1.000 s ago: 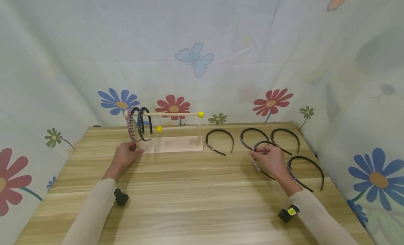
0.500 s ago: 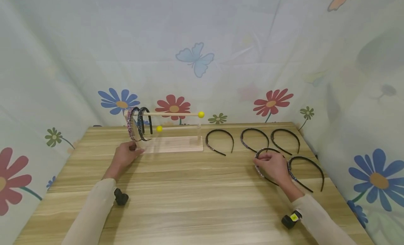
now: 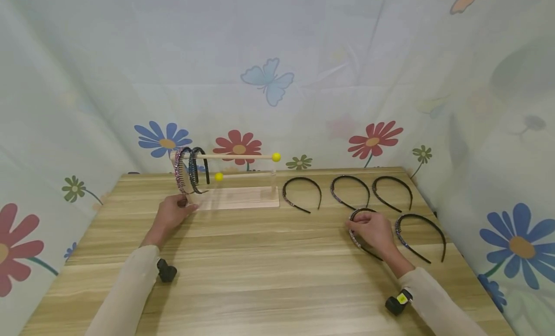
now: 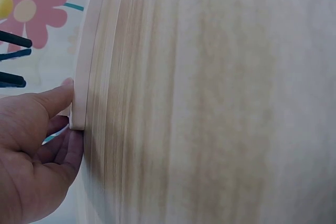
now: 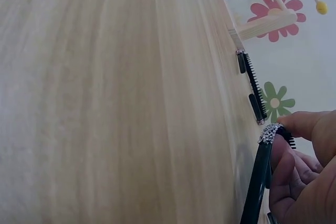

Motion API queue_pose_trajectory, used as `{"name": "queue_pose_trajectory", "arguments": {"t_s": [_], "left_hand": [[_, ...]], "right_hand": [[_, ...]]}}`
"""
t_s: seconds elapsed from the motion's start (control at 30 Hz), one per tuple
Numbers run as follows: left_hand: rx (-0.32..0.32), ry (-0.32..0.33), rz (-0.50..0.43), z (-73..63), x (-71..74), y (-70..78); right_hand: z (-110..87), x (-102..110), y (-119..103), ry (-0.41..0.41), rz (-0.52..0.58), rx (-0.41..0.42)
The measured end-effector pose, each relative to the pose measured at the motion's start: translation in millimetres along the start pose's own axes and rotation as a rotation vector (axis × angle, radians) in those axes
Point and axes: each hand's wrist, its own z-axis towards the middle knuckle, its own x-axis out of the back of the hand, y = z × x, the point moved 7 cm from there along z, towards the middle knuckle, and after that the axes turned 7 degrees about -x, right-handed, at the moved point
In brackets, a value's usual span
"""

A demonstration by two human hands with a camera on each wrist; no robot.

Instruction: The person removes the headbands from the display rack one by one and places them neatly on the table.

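Note:
My left hand [image 3: 170, 214] grips the left end of a wooden stand's base [image 3: 243, 198]; in the left wrist view, the thumb lies over the base's edge [image 4: 81, 77] and fingers go under it. Two toothed headbands hang at the left of its upper rod: a pinkish sparkly headband [image 3: 178, 170] and a dark bluish headband [image 3: 192, 172]. At the right, my right hand [image 3: 374, 229] pinches a black headband [image 5: 255, 182] with silvery stones between thumb and fingers. It is low over the table; whether it touches the wood I cannot tell. The hand hides part of it.
Several black headbands lie around the right hand: one headband [image 3: 299, 207] beside the stand, one [image 3: 333, 189] behind the hand, one [image 3: 392, 177] at the far right, one [image 3: 412, 251] right of the wrist. Yellow balls [image 3: 276, 157] tip the stand's rods. A flowered cloth [image 3: 269, 81] backs the table.
My right hand has brought the headband toward me and lower, away from the headband behind it, then slightly left. The left hand and the stand have stayed in place.

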Motion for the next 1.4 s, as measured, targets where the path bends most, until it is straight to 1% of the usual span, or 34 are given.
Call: {"name": "queue_pose_trajectory", "arguments": {"t_s": [0.37,0.67,0.87,0.93,1.0,1.2,1.27,1.4], "left_hand": [[0.000,-0.008,-0.003,-1.2,1.5,2.4],[-0.011,0.003,0.004,-0.9,2.0,1.8],[-0.009,-0.003,-0.006,-1.0,0.9,2.5],[-0.005,-0.004,-0.010,-1.1,1.2,2.6],[-0.001,-0.005,-0.013,-1.3,1.6,2.6],[0.008,-0.005,-0.016,-1.1,2.2,1.8],[0.008,-0.005,-0.017,-0.8,1.8,1.4],[0.008,-0.009,-0.029,-0.3,0.7,0.5]], "right_hand": [[3.1,-5,10,-0.037,0.089,-0.087],[1.3,-7,11,-0.056,0.130,-0.100],[0.6,-8,13,-0.094,0.181,-0.120],[0.6,-7,12,-0.105,0.194,-0.113],[0.2,-5,9,-0.097,0.185,-0.099],[-0.2,9,-13,-0.025,0.056,0.037],[-0.3,11,-24,-0.023,0.057,0.081],[-2.5,14,-50,-0.020,0.091,0.176]]}}
